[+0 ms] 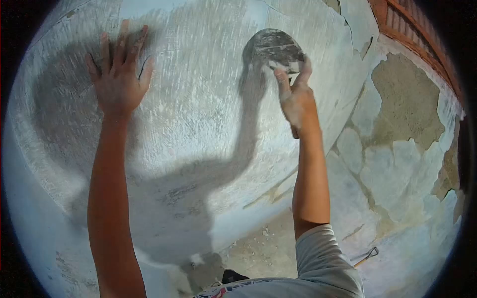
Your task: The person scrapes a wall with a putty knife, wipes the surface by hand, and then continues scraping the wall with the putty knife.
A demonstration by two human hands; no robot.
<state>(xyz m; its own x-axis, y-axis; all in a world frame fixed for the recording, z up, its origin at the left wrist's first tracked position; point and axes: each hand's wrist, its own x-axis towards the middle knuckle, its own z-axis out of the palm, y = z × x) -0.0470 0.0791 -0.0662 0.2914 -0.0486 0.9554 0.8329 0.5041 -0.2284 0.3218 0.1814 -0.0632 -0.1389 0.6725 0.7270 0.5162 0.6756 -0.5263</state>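
Dark, scuffed round-headed tool [276, 43] is gripped in the right hand [297, 97], thumb and fingers closed around its near end, head up at the pale streaked wall [198, 94]; can't tell exact type or face angle from here. Left hand [119, 84] is spread wide, palm seemingly on the same wall as a brace, so I'd lean on that, run the head flat, and use short overlapping strokes so an edge doesn't gouge. Farther right, go light around the bare patch [407, 99]: its flaky rim could lift.
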